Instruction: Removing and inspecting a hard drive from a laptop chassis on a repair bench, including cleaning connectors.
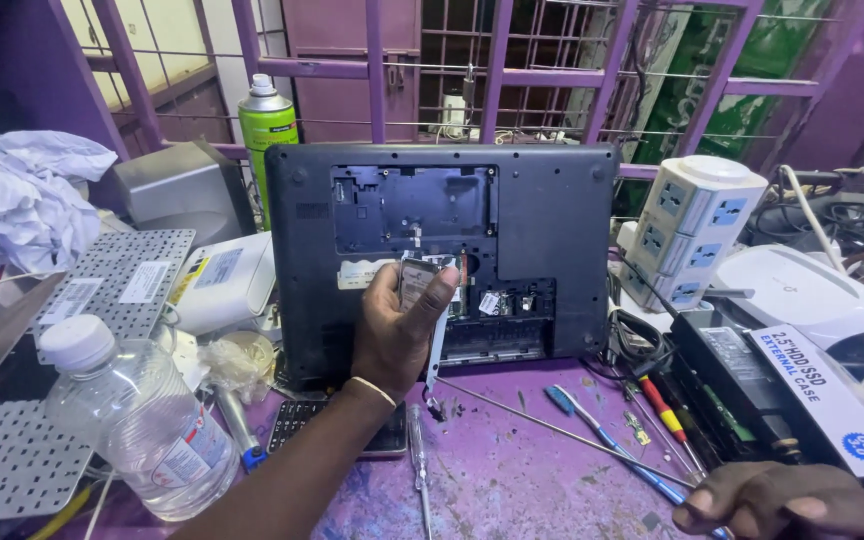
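1. Hard drive [418,283] — upright in the left hand [397,325], long axis vertical, just above the laptop's [542,215] open bay.
2. Left fingers [439,290] pinch its edges; bay lies right beneath.
3. Right hand [792,500] rests on the desk [512,470] — fingers curled, well apart, near screwdrivers [667,410].

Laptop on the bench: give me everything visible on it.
The laptop is dark grey, plastic-looking, and stands tilted with its underside to the camera, on the purple bench in front of the window grille. Its bottom covers are off: a large empty bay gapes at upper left and a smaller open bay at lower centre shows circuit boards and connectors. A white label sits near the middle. The left hand holds a small drive in front of the open bays.
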